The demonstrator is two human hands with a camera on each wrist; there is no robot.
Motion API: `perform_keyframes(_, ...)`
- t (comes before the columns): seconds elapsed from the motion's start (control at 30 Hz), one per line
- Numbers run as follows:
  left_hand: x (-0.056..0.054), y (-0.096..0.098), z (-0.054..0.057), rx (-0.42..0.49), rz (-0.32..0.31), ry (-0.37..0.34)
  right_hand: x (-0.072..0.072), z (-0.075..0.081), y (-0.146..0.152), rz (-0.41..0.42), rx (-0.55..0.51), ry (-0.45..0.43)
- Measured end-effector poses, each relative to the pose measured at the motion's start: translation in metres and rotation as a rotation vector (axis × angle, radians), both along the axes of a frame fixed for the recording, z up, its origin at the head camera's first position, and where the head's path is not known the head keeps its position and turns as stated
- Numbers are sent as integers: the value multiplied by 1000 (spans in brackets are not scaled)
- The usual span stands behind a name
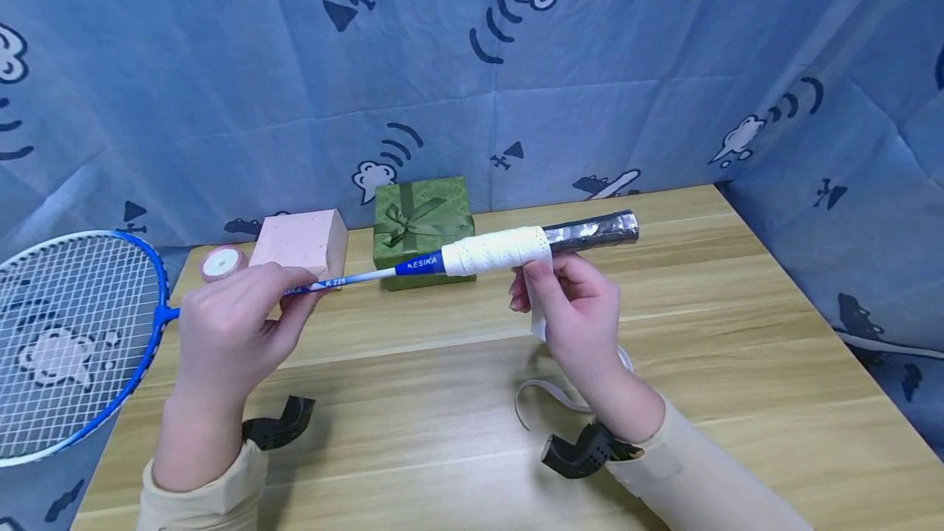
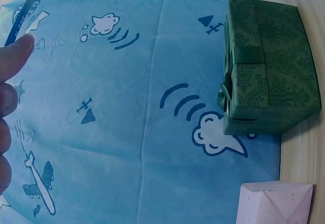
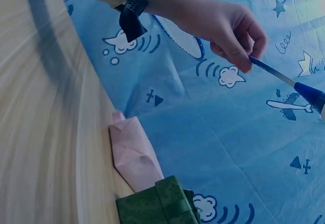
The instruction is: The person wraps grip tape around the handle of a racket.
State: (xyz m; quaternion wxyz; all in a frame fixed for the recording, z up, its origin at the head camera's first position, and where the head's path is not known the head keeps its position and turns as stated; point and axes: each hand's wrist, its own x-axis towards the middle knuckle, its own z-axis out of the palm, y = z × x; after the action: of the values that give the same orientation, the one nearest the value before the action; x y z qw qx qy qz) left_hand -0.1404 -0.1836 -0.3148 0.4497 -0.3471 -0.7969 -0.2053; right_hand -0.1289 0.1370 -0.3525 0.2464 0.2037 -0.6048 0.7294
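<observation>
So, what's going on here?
Someone's left hand holds a badminton racket by its shaft, while their right hand pinches white tape at the handle. The tape wraps the part nearer the shaft; the handle's black end is uncovered. Behind, a green box and a pink box sit on the table.

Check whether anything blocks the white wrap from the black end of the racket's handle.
Nothing visible does. The right hand pinches the white wrap right beside the black end; the green box stands farther back.
</observation>
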Motion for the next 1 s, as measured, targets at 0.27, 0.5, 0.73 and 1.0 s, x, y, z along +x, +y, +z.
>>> perform_keyframes(0.27, -2, 4, 2, 92, -19, 65, 0, 0, 0, 11, 11, -5)
perform_keyframes(0.5, -1, 7, 4, 95, -53, 78, 0, -1, 0, -1, -24, -14)
perform_keyframes(0.73, -1, 3, 4, 43, -41, 49, 0, -2, 0, 22, -17, 25)
perform_keyframes(1.0, -2, 0, 2, 83, -44, 64, 0, -4, 1, 4, -1, 13)
